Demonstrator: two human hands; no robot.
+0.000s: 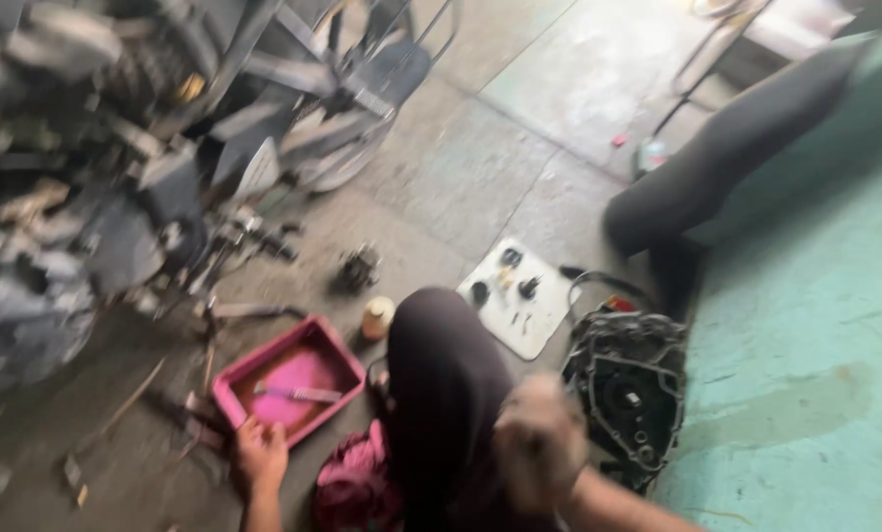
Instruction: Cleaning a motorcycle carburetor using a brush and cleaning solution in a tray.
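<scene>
My left hand (260,451) rests on the near rim of a pink tray (232,386) on the concrete floor. A thin tool (298,393) lies inside the tray. My right hand (540,455) is raised and blurred in front of my dark-trousered knee (443,374); its fingers look curled, and I cannot tell whether it holds anything. A black engine cover (626,386) lies just right of that hand.
A stripped motorcycle (145,148) fills the upper left. Small parts sit on a white board (520,296), with a small bottle (376,317) nearby. A pink rag (357,478) lies by my leg. A teal wall (815,345) and black seat (727,158) stand to the right.
</scene>
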